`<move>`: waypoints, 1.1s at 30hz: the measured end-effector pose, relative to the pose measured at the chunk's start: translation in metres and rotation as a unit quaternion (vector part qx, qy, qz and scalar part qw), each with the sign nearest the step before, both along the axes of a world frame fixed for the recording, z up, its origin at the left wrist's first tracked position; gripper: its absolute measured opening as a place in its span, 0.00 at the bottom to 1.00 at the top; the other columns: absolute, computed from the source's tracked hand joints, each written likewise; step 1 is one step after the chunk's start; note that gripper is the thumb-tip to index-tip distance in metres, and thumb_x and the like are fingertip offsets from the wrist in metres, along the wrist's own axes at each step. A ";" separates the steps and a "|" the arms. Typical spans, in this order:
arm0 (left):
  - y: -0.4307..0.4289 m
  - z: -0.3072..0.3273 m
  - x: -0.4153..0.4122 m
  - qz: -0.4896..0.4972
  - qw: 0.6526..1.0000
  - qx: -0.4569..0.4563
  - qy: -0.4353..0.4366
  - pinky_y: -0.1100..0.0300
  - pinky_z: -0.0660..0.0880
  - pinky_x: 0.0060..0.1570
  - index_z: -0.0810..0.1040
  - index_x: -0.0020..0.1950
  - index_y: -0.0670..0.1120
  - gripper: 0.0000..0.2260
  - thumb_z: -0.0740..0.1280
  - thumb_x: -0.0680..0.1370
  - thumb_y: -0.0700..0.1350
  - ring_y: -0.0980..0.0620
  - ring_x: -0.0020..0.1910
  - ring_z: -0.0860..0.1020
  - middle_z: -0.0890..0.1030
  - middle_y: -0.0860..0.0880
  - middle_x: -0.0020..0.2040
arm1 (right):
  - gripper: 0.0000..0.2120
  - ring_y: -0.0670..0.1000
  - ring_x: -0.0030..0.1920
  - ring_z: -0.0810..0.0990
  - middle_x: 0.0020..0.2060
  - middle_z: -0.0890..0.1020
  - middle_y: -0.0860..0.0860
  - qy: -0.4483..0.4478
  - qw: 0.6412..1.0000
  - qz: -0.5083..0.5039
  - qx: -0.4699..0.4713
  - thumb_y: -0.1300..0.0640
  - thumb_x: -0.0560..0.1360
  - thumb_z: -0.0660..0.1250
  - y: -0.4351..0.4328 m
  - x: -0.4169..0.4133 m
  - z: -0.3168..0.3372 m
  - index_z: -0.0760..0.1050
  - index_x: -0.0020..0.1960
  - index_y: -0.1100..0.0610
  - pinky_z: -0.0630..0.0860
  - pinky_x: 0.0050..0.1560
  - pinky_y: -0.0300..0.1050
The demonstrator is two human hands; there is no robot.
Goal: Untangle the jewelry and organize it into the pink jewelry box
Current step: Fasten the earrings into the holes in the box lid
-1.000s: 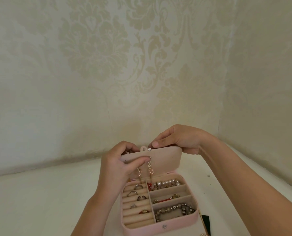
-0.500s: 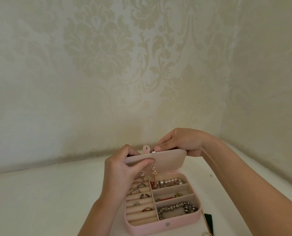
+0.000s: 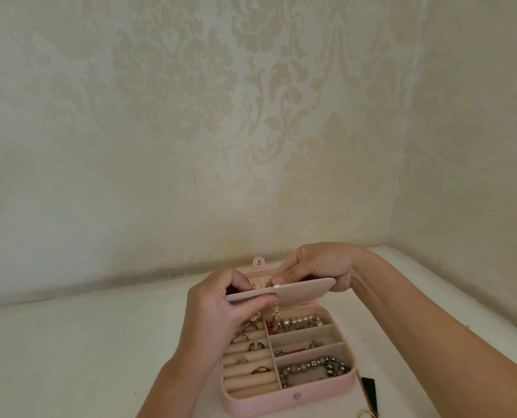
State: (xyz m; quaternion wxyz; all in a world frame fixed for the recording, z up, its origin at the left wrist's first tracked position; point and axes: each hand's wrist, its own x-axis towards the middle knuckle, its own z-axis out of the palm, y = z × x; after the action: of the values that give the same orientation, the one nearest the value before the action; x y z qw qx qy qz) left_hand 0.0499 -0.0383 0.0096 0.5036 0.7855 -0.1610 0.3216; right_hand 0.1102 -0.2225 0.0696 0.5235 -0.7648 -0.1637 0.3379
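Cream damask wallpaper (image 3: 190,101) fills the upper frame, corner seam at right. White desk (image 3: 70,357) across the bottom. Dark green flat item (image 3: 369,390) at lower right edge, type unclear.

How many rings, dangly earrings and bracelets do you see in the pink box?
Rings: 5
Dangly earrings: 2
Bracelets: 3
Total: 10
Red bit beside the pearl bracelet: unclear, not counted.

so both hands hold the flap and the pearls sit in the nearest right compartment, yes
Not quite. The head view shows the pearls in the farthest right compartment; the nearest holds a grey bead bracelet. The left hand and right hand do both hold the flap.
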 end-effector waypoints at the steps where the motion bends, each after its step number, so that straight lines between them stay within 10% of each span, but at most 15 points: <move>1: 0.000 0.000 -0.001 0.000 1.000 0.001 -0.004 0.61 0.76 0.31 0.75 0.34 0.50 0.15 0.78 0.57 0.53 0.57 0.32 0.78 0.80 0.56 0.33 | 0.04 0.44 0.33 0.79 0.34 0.84 0.49 -0.001 1.000 0.004 0.000 0.56 0.66 0.71 0.000 0.000 0.000 0.85 0.38 0.54 0.74 0.32 0.35; 33: 0.000 0.000 -0.001 -0.009 1.000 0.008 -0.016 0.64 0.73 0.32 0.74 0.31 0.50 0.14 0.77 0.59 0.52 0.56 0.32 0.77 0.80 0.56 0.33 | 0.09 0.43 0.29 0.79 0.31 0.82 0.49 -0.026 0.999 0.029 0.022 0.65 0.75 0.66 -0.003 0.003 0.002 0.81 0.38 0.57 0.76 0.29 0.34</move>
State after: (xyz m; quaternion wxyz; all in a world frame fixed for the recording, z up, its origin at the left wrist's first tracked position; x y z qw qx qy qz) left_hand 0.0485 -0.0386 0.0098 0.4976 0.7826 -0.1790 0.3284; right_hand 0.1130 -0.2250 0.0715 0.5256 -0.7565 -0.2070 0.3294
